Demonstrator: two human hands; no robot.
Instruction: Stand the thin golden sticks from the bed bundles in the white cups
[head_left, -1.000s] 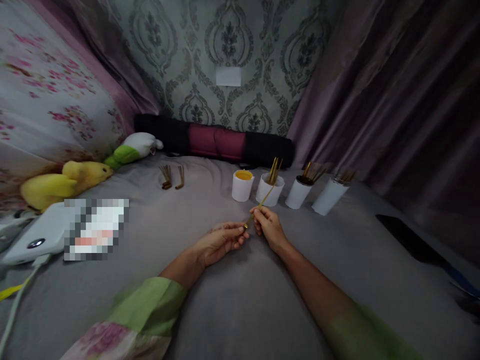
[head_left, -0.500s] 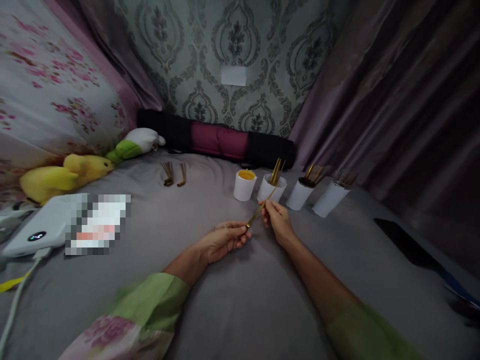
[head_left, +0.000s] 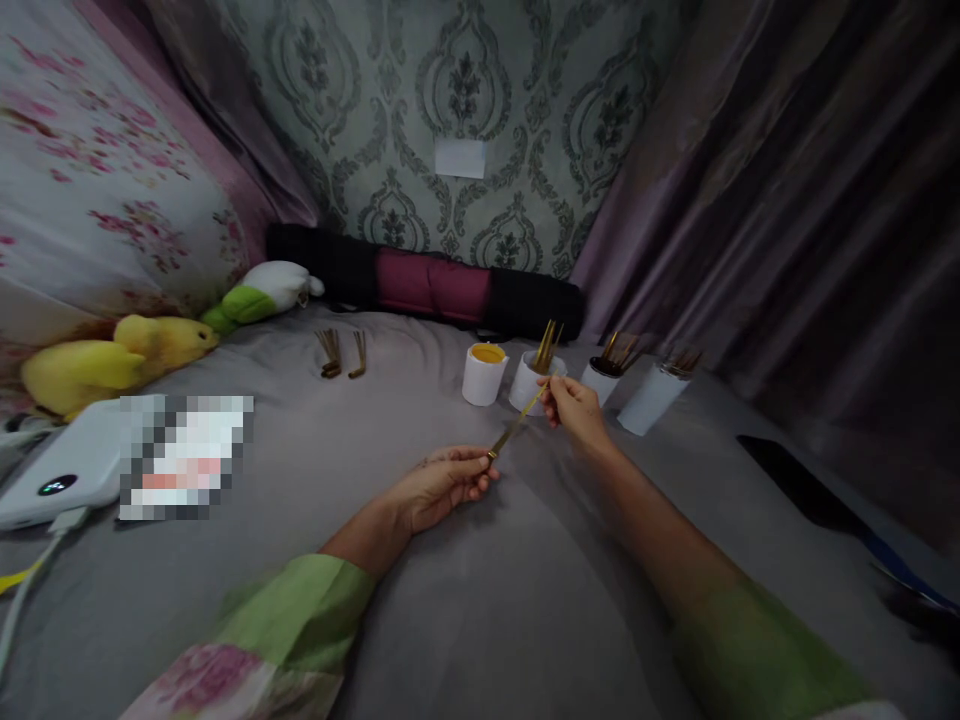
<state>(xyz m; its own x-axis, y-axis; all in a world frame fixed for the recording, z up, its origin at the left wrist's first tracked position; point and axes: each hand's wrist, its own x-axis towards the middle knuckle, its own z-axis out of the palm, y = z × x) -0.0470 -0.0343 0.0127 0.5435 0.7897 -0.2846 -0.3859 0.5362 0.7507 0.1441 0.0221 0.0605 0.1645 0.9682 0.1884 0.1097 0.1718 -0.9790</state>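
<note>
A thin gold stick (head_left: 517, 425) stretches between my two hands over the grey bedsheet (head_left: 465, 600). My left hand (head_left: 442, 487) pinches its near end, fingers closed. My right hand (head_left: 577, 410) pinches the far end, close to a row of white cups. The first cup (head_left: 483, 374) has a yellow inside. The second cup (head_left: 531, 381) holds several upright gold sticks. Two more cups (head_left: 601, 378) (head_left: 651, 398) further right also hold dark and gold sticks.
A small bundle of brown sticks (head_left: 341, 354) lies on the sheet at the back. Yellow and green-white plush toys (head_left: 112, 360) sit at the left beside a white power bank (head_left: 64, 470). A black and maroon bolster (head_left: 427, 285) lies against the wall. A dark phone (head_left: 810, 490) rests at the right.
My right hand has slid along the gold stick away from my left hand, toward the cups. My left hand has kept its grip in place.
</note>
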